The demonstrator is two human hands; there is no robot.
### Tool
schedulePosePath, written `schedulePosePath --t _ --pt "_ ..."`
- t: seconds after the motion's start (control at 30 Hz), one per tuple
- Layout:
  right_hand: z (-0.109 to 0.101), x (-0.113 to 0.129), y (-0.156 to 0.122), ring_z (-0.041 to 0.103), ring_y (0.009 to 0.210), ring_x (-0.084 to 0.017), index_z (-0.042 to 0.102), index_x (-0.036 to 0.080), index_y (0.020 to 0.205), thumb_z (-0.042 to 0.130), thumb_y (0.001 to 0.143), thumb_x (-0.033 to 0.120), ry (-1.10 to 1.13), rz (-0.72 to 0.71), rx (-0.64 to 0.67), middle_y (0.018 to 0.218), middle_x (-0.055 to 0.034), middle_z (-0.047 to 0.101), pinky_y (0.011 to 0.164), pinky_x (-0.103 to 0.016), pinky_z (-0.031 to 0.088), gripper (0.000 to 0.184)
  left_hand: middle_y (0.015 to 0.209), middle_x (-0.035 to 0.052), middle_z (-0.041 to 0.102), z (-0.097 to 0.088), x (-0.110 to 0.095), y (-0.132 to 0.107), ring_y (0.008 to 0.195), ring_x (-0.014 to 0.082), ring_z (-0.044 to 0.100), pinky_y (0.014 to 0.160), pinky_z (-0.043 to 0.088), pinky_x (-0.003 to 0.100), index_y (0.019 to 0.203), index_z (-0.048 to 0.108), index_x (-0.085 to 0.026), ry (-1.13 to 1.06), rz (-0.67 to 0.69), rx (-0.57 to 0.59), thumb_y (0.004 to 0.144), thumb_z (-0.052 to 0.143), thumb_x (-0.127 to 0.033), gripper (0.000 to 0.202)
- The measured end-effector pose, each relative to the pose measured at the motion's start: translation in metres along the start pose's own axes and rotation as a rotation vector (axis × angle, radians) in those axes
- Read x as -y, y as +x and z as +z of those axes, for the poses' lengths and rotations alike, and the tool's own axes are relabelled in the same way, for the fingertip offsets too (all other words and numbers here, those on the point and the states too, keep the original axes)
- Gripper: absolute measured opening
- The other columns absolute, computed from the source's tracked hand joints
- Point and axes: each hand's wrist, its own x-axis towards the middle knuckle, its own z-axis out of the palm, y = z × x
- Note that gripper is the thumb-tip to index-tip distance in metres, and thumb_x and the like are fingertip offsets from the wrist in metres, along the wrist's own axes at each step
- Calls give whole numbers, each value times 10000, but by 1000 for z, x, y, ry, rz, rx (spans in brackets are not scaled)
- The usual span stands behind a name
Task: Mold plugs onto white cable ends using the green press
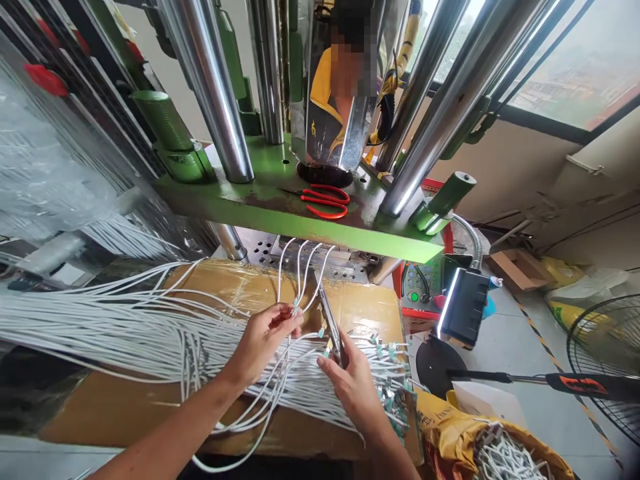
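Observation:
My left hand (273, 331) pinches a small teal connector end on a white cable (284, 270), thumb against fingertips, above the cardboard. My right hand (354, 380) is closed around a long, slim silver metal tool (327, 308) that slants up toward the machine's lower plate. Its exact kind does not show. Several white cables run from the slot under the green press plate (280, 217) down to my left hand. Beneath both hands lies a thick spread of white cables (225, 343), with teal-ended tips (387, 350) gathered at the right.
Red-handled scissors (325, 200) rest on the green plate between steel columns (210, 87). A lit lamp (463, 307) hangs at the right, near a control box with a green button (415, 297). A yellow sack (445, 427) of white scraps and a black fan (605, 347) stand lower right.

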Motion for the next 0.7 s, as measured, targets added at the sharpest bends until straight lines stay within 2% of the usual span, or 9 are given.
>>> schedulePosePath --t 0.1,0.2,0.27,0.33,0.37,0.47,0.53,0.6,0.7 --pt "-7 2 -3 352 542 -86 528 181 1267 673 773 393 -7 31 26 671 59 438 496 -208 330 557 579 -19 620 -5 -8 -1 558 126 585 604 490 246 795 545 -162 -56 -26 26 773 689 -339 230" --pt "-13 3 -6 280 467 -62 504 182 1297 677 774 409 11 63 45 626 82 394 427 -200 260 596 605 -6 627 -8 -19 2 548 145 620 513 480 236 766 529 -161 -5 -20 69 756 710 -355 265" --pt "-14 5 -7 259 448 -55 502 185 1301 693 758 412 52 90 55 607 92 375 409 -199 238 619 670 6 649 -8 -25 6 596 180 663 485 490 243 890 563 -153 6 -48 98 743 723 -372 308" --pt "-13 6 -7 243 438 -50 505 195 1298 699 752 405 104 110 63 597 99 358 400 -196 226 616 740 17 670 -5 -28 10 655 201 690 513 520 260 1044 555 -156 -46 -104 133 724 744 -367 427" --pt "-13 7 -7 236 434 -48 510 199 1291 699 752 400 123 113 63 596 101 354 396 -196 220 606 765 22 674 -3 -28 12 676 202 695 538 533 267 1061 557 -153 -77 -138 155 713 754 -360 451" --pt "-11 8 -7 238 434 -46 532 199 1260 705 745 393 134 113 50 601 97 368 388 -196 215 577 753 5 641 3 -22 16 673 186 694 565 540 263 883 578 -142 -140 -203 184 686 771 -347 343" --pt "-11 8 -7 245 438 -49 535 197 1257 708 740 385 129 107 47 598 95 372 389 -196 214 577 687 -31 593 6 -17 19 635 185 689 527 527 254 768 518 -164 -145 -191 176 681 769 -351 325" --pt "-11 7 -7 245 441 -49 532 197 1263 706 740 367 133 102 47 597 95 364 390 -195 215 577 654 -39 581 7 -12 21 611 186 682 474 494 232 732 486 -179 -66 -146 186 695 755 -365 330" --pt "-12 7 -7 241 443 -49 528 188 1265 695 751 340 138 110 52 592 99 344 394 -194 221 562 609 -22 619 4 -9 24 559 161 642 464 460 219 856 614 -167 213 -39 241 779 679 -401 255"
